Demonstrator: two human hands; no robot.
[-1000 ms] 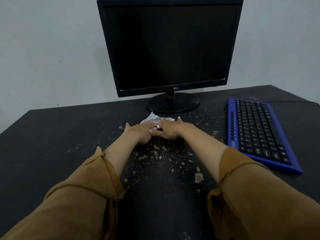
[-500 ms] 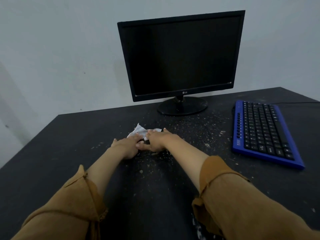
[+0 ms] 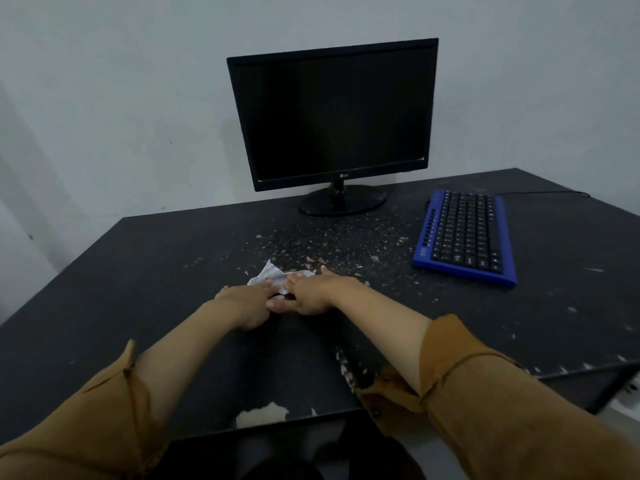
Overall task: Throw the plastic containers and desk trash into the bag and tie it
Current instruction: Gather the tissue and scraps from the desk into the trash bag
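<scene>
Near the middle of the crumb-strewn black table (image 3: 138,271), the left hand (image 3: 247,303) and right hand (image 3: 311,292) lie flat with straight fingers, pressing a crumpled white paper tissue (image 3: 268,275) against it.

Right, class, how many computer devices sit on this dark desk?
2. A black flat-screen monitor stands at the back; a blue plastic keyboard lies front-right of it. Others may lie outside the view.
</scene>
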